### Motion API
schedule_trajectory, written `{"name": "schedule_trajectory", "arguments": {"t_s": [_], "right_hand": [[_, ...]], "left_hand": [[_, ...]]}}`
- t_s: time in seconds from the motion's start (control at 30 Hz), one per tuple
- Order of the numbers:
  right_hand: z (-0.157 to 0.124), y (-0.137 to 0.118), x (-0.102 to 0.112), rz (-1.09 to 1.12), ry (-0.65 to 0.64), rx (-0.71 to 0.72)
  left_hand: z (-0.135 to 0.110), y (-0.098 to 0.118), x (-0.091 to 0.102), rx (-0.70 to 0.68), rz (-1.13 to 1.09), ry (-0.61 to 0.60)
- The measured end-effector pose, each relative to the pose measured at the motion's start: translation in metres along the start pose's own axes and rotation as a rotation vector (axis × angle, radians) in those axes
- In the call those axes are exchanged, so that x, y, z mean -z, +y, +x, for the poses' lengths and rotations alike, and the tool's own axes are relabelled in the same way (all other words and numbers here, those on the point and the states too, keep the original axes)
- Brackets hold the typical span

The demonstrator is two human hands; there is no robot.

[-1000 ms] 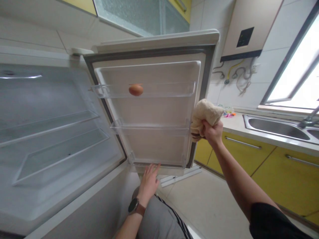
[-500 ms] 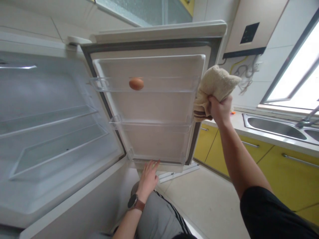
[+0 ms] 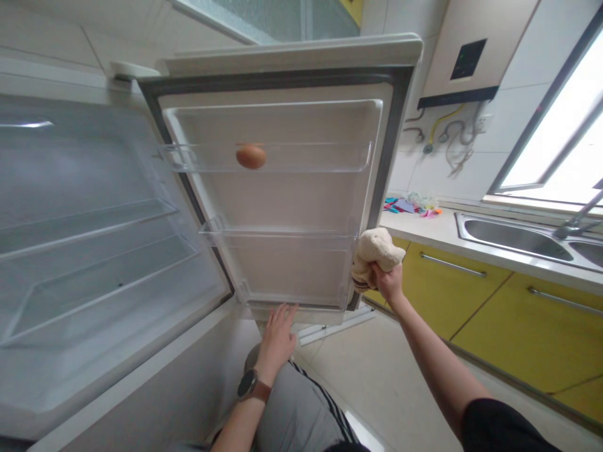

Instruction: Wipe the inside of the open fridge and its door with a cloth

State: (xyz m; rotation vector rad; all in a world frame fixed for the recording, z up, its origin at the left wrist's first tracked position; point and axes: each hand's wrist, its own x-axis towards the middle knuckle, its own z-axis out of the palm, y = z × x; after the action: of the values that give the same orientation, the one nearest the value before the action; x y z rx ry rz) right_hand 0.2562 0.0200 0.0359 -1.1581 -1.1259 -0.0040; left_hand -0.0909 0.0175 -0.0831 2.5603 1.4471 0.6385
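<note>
Beige cloth (image 3: 380, 246) sits bunched in the right hand (image 3: 390, 282), whose fingers are closed around its lower part; most of the bundle swells out above the fist, and a brown-striped fold hangs to the left of it. The cloth is at the free edge of the open refrigerator door (image 3: 282, 201), to the left of that hand. The left hand (image 3: 279, 336) is unfolded and grips nothing, palm down, its fingers extended and slightly parted at the door's lower edge; whether the fingertips press on it cannot be told. A watch (image 3: 247, 383) is on the wrist just behind that hand. Well above the left hand, a brown egg (image 3: 251, 156) sits in the upper clear door bin (image 3: 320, 157), with the middle door bin (image 3: 292, 242) between. Left of the left hand is the refrigerator interior (image 3: 61, 169) with glass shelves. Beyond the right hand, to its right, a steel sink (image 3: 513, 240) is set into the white table (image 3: 424, 226) above yellow cabinets (image 3: 452, 301).
</note>
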Motion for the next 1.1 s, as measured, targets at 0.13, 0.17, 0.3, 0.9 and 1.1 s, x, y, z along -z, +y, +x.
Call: {"name": "schedule_trajectory", "arguments": {"t_s": [0.13,0.17,0.3,0.9,1.1], "right_hand": [[-0.065,0.056,-0.003,-0.064,-0.007,-0.076],[-0.082,0.068,-0.004,-0.073,-0.006,-0.101],[-0.135,0.1,-0.004,-0.092,-0.033,-0.192],[-0.08,0.021,0.087,0.095,-0.74,-1.007],[-0.078,-0.051,0.065,0.53,-0.832,-1.192]], "left_hand": [[-0.002,-0.003,-0.001,-0.005,0.008,0.003],[-0.002,-0.003,-0.002,-0.007,0.009,0.005],[-0.002,-0.002,0.0,0.001,0.01,0.006],[0.02,0.011,0.013,0.022,-0.201,-0.141],[0.02,0.038,0.051,0.076,-0.999,-0.181]]}}
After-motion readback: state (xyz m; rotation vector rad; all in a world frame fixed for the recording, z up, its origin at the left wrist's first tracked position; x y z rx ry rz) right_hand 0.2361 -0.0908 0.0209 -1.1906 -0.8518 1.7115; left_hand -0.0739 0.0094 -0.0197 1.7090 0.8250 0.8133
